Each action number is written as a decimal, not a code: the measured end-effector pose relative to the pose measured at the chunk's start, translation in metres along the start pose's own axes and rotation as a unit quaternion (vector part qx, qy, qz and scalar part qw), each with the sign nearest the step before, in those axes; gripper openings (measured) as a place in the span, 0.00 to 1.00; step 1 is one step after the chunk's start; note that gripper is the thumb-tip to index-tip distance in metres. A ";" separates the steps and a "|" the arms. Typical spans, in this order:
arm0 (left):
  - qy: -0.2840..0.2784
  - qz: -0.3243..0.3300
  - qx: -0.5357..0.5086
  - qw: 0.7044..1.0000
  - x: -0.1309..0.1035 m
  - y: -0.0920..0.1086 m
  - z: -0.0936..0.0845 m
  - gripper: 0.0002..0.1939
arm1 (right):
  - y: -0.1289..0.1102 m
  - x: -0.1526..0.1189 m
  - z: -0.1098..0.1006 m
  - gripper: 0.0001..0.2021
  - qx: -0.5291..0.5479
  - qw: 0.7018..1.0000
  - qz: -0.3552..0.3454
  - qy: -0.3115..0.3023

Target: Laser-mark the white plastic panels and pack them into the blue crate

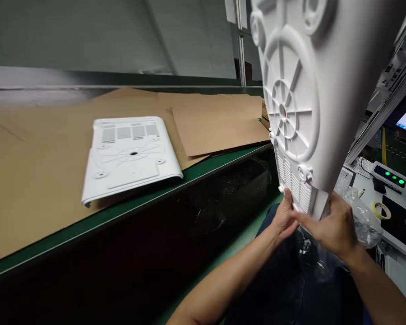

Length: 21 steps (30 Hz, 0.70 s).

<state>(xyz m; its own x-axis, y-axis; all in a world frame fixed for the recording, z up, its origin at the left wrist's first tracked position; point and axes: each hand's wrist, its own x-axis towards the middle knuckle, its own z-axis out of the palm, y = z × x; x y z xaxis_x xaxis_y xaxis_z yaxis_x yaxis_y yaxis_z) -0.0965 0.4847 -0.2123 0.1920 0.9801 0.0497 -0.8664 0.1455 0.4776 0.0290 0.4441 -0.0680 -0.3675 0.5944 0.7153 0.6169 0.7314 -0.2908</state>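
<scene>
Fingers of the left hand and the right hand are clamped on the lower edge of a white moulded plastic panel, which stands upright over the person's lap with its ribbed, vented side facing left. Crumpled clear plastic wrap sits just behind the right hand. Well apart to the left, a second white panel lies flat on brown cardboard sheets covering the green-edged bench.

White panel's top beyond the frame edge — lower corner behind fingers.
</scene>
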 end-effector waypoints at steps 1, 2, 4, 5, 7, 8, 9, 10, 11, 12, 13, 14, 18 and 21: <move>0.006 -0.002 0.018 1.000 0.003 -0.003 0.006 0.38 | -0.001 0.003 0.009 0.16 -0.004 0.999 -0.012 0.050; 0.017 0.000 0.041 0.999 0.004 -0.005 0.009 0.34 | 0.001 0.006 0.013 0.15 -0.008 0.996 -0.025 0.086; 0.043 0.018 0.103 0.994 0.003 0.003 0.005 0.33 | 0.009 0.007 0.006 0.13 -0.026 0.993 -0.062 0.098; 0.062 0.041 0.140 0.987 0.001 0.011 -0.001 0.35 | 0.015 0.006 -0.002 0.12 -0.043 0.992 -0.084 0.080; 0.121 0.130 0.221 0.959 -0.007 0.039 -0.021 0.41 | 0.028 0.000 -0.024 0.11 -0.088 0.988 -0.119 0.033; 0.152 0.188 0.264 0.934 -0.011 0.057 -0.032 0.44 | 0.034 -0.004 -0.036 0.12 -0.112 0.985 -0.133 0.011; 0.180 0.254 0.304 0.901 -0.017 0.076 -0.042 0.46 | 0.041 -0.008 -0.047 0.13 -0.137 0.980 -0.147 -0.007; 0.201 0.314 0.340 0.863 -0.022 0.095 -0.050 0.49 | 0.048 -0.013 -0.057 0.13 -0.163 0.973 -0.160 -0.025; 0.212 0.365 0.376 0.825 -0.028 0.114 -0.055 0.53 | 0.055 -0.019 -0.065 0.13 -0.188 0.966 -0.173 -0.041; 0.214 0.412 0.406 0.787 -0.032 0.131 -0.058 0.58 | 0.061 -0.025 -0.071 0.12 -0.209 0.959 -0.186 -0.054; 0.205 0.446 0.430 0.757 -0.036 0.145 -0.058 0.61 | 0.068 -0.030 -0.076 0.11 -0.227 0.951 -0.197 -0.066; 0.189 0.467 0.448 0.738 -0.039 0.157 -0.057 0.63 | 0.074 -0.036 -0.079 0.10 -0.238 0.946 -0.207 -0.076; 0.110 0.405 0.520 0.743 -0.038 0.171 -0.044 0.35 | 0.089 -0.051 -0.083 0.05 -0.231 0.942 -0.220 -0.108; 0.111 0.378 0.520 0.758 -0.027 0.161 -0.042 0.33 | 0.095 -0.054 -0.091 0.05 -0.207 0.952 -0.188 -0.126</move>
<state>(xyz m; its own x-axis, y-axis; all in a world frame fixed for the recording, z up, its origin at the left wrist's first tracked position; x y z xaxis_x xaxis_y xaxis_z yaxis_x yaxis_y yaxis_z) -0.2606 0.4870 -0.1736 -0.3599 0.7459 0.5605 0.1638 -0.5409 0.8250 0.1710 0.4513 -0.0771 -0.7394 0.4165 0.5290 0.6109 0.7453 0.2672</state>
